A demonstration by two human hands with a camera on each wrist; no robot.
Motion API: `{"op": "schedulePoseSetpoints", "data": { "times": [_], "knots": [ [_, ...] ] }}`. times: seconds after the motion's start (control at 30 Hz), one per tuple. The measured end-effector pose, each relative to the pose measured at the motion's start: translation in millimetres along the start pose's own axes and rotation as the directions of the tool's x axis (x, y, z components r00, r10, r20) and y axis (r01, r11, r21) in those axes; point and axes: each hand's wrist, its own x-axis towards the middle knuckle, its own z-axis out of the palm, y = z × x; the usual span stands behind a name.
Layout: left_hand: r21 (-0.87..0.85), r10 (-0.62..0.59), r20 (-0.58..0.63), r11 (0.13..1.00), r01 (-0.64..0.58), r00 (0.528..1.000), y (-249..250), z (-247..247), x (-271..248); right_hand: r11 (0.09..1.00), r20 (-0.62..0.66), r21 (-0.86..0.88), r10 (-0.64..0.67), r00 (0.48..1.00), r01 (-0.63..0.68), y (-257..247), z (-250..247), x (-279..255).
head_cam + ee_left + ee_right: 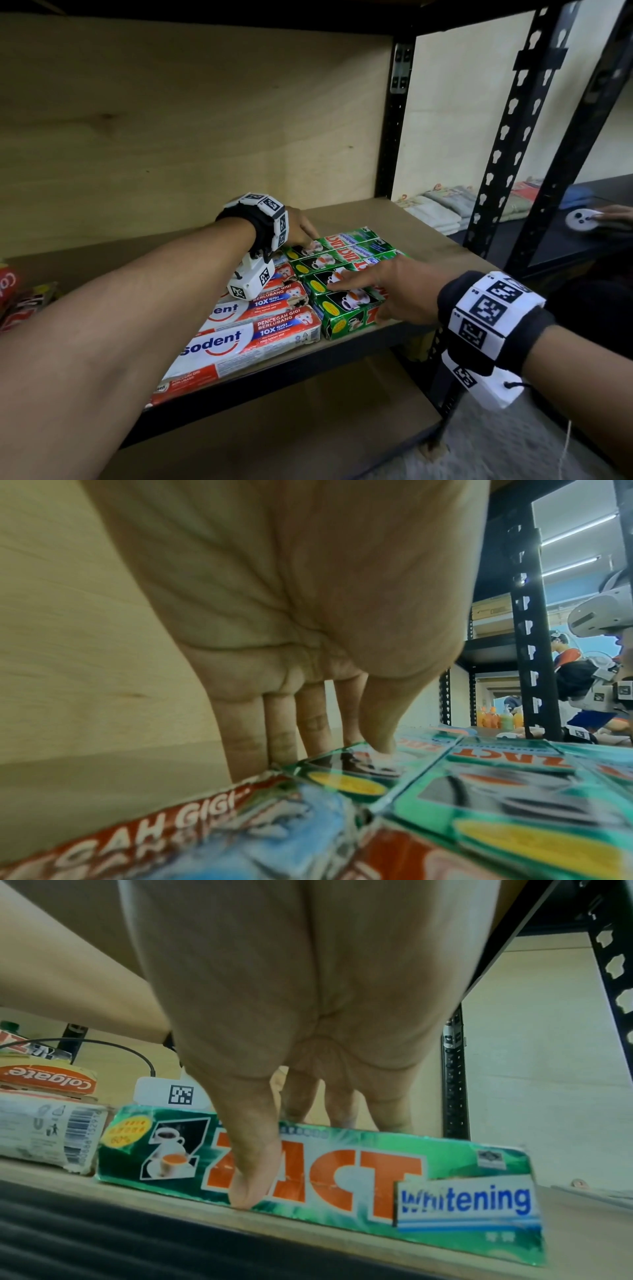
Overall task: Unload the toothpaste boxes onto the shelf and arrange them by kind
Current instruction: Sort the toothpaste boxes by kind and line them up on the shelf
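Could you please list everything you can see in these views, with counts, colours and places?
Zact boxes: at least four, green, side by side at the shelf's right front.
Pepsodent boxes: several, white and red, left of the Zact boxes.
Colgate boxes: count unclear, red, far left.
Shelf: one, brown board, black frame.
Folded cloths: several, pale, beyond the rack.
Left hand: fingers straight, at the rearmost Zact box's end.
Right hand: fingers on top of the front Zact boxes, thumb against the front face.
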Motion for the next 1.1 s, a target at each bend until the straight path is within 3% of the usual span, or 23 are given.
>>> {"op": "schedulePoseSetpoints", "data": {
  "times": [0.13, 0.23, 0.47, 0.73, 0.97, 1.1],
  "knots": [
    [0.084, -0.04, 0.018, 0.996, 0.039, 0.999, 5.6, -2.9, -15.5, 0.999, 0.027, 0.013, 0.033, 0.999, -0.033, -4.9, -6.9, -3.9],
    [0.076, -0.026, -0.047, 0.997, 0.03, 0.999, 4.0, -8.8, -39.7, 0.998, 0.083, -0.012, 0.055, 0.995, -0.055, -12.3, -14.0, -8.0],
    [0.107, 0.026, -0.095, 0.994, -0.015, 0.995, -2.4, -37.5, -140.4, 0.997, 0.068, -0.072, 0.04, 0.997, -0.035, -52.6, -36.7, -21.2],
    [0.146, -0.127, -0.159, 0.978, 0.151, 0.979, -58.3, -58.4, -267.9, 0.994, 0.008, -0.112, -0.018, 1.0, 0.019, -132.4, -52.1, -8.9],
    [0.142, -0.257, -0.226, 0.946, 0.293, 0.939, -109.2, -58.3, -365.0, 0.991, -0.025, -0.064, -0.116, 0.993, 0.115, -216.2, -50.2, 9.8],
    [0.08, -0.325, -0.269, 0.931, 0.357, 0.907, -134.5, -49.4, -405.8, 0.98, -0.043, -0.131, -0.156, 0.987, 0.149, -260.0, -43.4, 28.9]
  ]
}}
